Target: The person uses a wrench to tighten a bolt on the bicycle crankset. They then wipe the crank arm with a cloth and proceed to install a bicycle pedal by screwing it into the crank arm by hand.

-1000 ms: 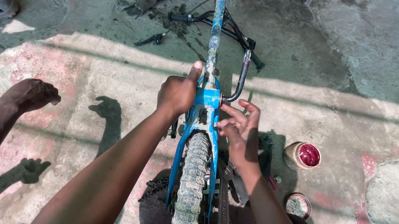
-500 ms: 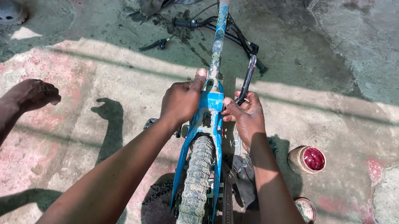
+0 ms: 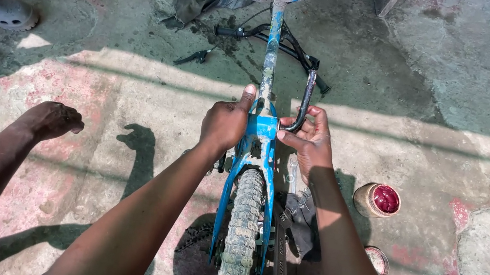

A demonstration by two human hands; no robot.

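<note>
The left hand clamps the blue bicycle frame, while the right hand grips the crank arm.

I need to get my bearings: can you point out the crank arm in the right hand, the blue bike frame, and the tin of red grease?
crank arm (image 3: 306, 95), head view, middle of the dark shaft.
blue bike frame (image 3: 273, 36), head view, on the straight tube.
tin of red grease (image 3: 385, 199), head view, on the red contents.
</note>
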